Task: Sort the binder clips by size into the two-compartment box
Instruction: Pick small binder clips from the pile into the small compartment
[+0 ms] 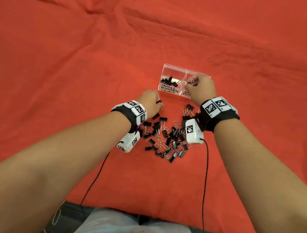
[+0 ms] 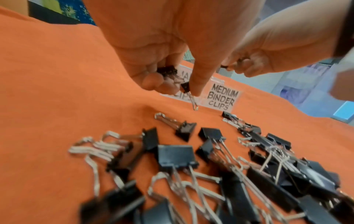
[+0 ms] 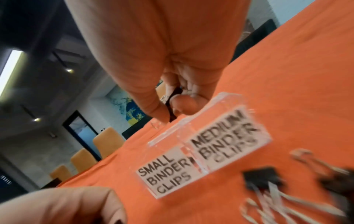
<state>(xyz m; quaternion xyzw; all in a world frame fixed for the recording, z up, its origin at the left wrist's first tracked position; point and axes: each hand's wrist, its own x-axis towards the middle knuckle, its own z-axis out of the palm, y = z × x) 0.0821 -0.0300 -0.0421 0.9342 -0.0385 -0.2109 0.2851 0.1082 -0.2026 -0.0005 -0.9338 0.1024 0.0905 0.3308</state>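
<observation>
Starting nearest the person, the heap of unsorted clips lies on the orange cloth between the two wrists, small and medium ones tangled by their wire handles, so each pick is best made at the loose edge of the heap, where a clip lifts free without dragging others. Just beyond it, the left hand hangs over the cloth with its fingers curled around a few small clips; one more small clip is pinched at the fingertips with its handle pointing down. That hand should carry its load over the near wall before letting go, into the left compartment, labelled for small clips, which already holds several. Farthest out, the right hand is over the right compartment of the clear box, labelled for medium clips, fingers and thumb closed on a medium clip. I judge this release to be the step in hand: lower the clip inside the walls, clear of the middle divider, then let go, so it cannot bounce across to the wrong side.
</observation>
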